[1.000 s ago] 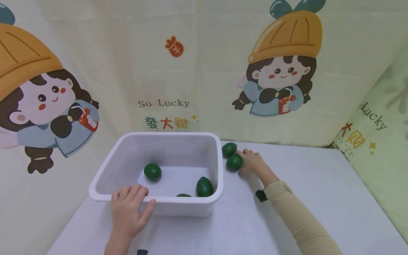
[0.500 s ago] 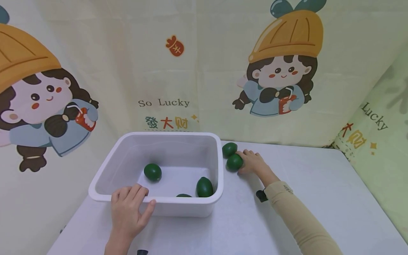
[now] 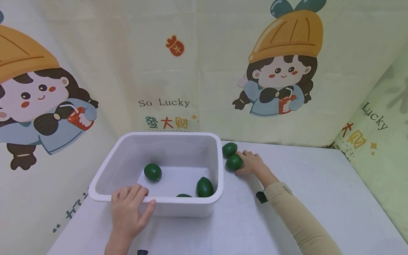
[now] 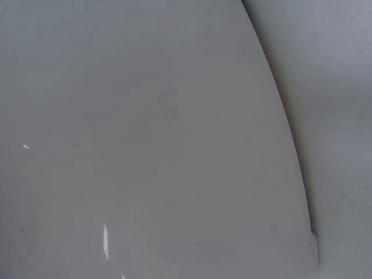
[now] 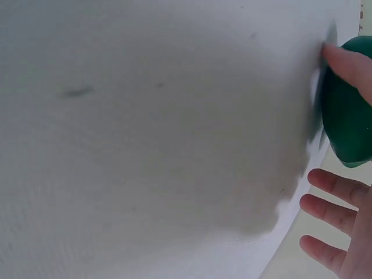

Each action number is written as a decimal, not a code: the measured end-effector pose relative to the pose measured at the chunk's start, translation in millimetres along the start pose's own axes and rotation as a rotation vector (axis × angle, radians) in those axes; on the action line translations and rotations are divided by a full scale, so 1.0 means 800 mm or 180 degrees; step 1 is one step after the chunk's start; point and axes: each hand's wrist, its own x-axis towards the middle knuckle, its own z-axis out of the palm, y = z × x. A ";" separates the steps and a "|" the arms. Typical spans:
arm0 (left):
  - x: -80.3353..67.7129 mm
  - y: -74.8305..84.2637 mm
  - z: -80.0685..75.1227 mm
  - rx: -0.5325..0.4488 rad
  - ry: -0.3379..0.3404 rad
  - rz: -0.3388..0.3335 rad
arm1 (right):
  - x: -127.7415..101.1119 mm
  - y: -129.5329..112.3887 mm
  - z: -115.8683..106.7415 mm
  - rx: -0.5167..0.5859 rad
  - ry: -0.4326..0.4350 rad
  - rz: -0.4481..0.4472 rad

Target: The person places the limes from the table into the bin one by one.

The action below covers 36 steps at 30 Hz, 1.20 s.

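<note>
A white plastic tub (image 3: 178, 209) stands on the table, its wall filling much of the left wrist view. My left hand (image 3: 127, 210) grips the tub's near rim, fingers over the edge and thumb outside. Inside lie a dark green lime (image 3: 152, 172), another lime (image 3: 204, 187) by the right wall and a third lime (image 3: 183, 195) mostly hidden by the rim. Right of the tub, my right hand (image 3: 253, 164) pinches a lime (image 3: 234, 163) on the table. In the right wrist view the thumb (image 5: 351, 67) lies on this lime; three other fingers extend clear of it.
One more lime (image 3: 229, 149) sits just behind the held one, close to the tub's right wall. The white table (image 3: 312, 191) extends to the right. A patterned cloth backdrop (image 3: 216, 71) rises behind the table and at both sides.
The right thumb has shifted slightly left under the pinched lime, and that lime has moved very slightly. The left hand and tub have stayed put. The backdrop cloth at left has shifted leftward.
</note>
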 end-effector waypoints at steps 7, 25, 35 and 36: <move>0.001 0.000 0.000 -0.0002 0.0050 0.0032 | 0.001 0.000 0.007 0.0004 0.0021 0.0081; 0.003 0.001 -0.002 0.0011 0.0003 0.0017 | 0.001 -0.005 0.009 -0.0081 0.0139 0.0095; 0.001 0.000 -0.002 0.0005 -0.0002 0.0015 | 0.002 -0.005 0.014 -0.0186 0.0213 0.0061; 0.001 0.000 -0.002 0.0006 0.0002 0.0016 | 0.002 -0.005 0.014 -0.0199 0.0220 0.0061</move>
